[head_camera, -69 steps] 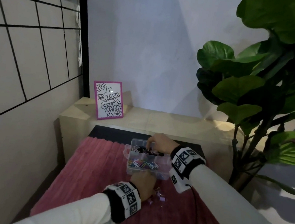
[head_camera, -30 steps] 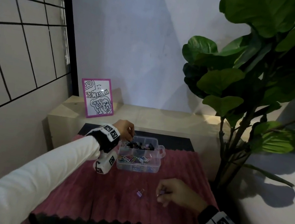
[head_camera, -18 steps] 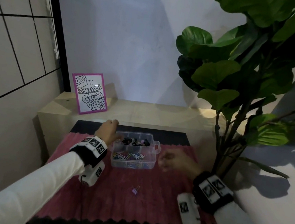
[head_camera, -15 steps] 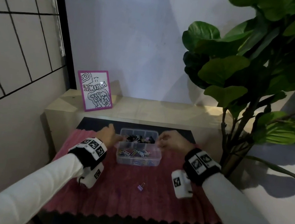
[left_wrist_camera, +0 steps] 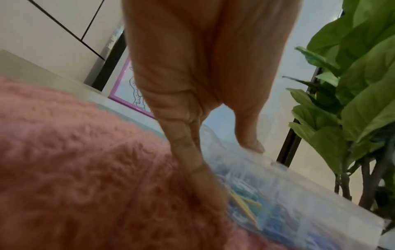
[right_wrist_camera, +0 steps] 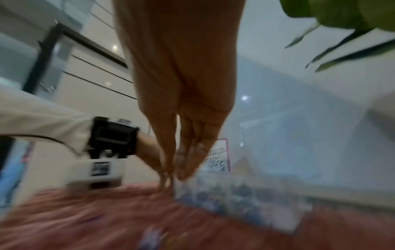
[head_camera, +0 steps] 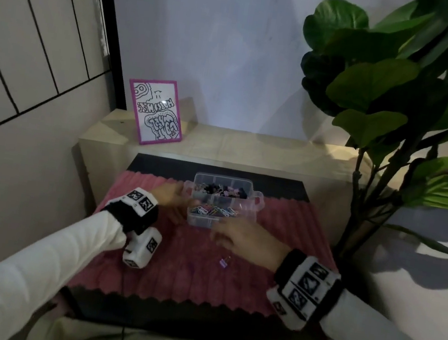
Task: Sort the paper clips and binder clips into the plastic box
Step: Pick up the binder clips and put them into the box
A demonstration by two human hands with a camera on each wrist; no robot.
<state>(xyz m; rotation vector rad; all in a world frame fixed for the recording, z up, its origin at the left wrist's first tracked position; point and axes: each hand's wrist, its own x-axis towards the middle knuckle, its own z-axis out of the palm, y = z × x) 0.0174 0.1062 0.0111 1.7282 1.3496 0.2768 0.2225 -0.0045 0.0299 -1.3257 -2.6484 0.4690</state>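
head view high, facing down-forward; both wrist views low, close along fingers (all share plastic box [head_camera: 223, 207]).

Plant [head_camera: 401, 88] leaves overhang the right side; plastic box [head_camera: 221, 222] sits mid-mat [head_camera: 181, 279], open pink mat in front.

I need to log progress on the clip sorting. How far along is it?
Nearly done. The plastic box already holds dark binder clips at the back and coloured paper clips in front. The left hand steadies the box; the right hand holds nothing. One purple binder clip is left on the pink mat.
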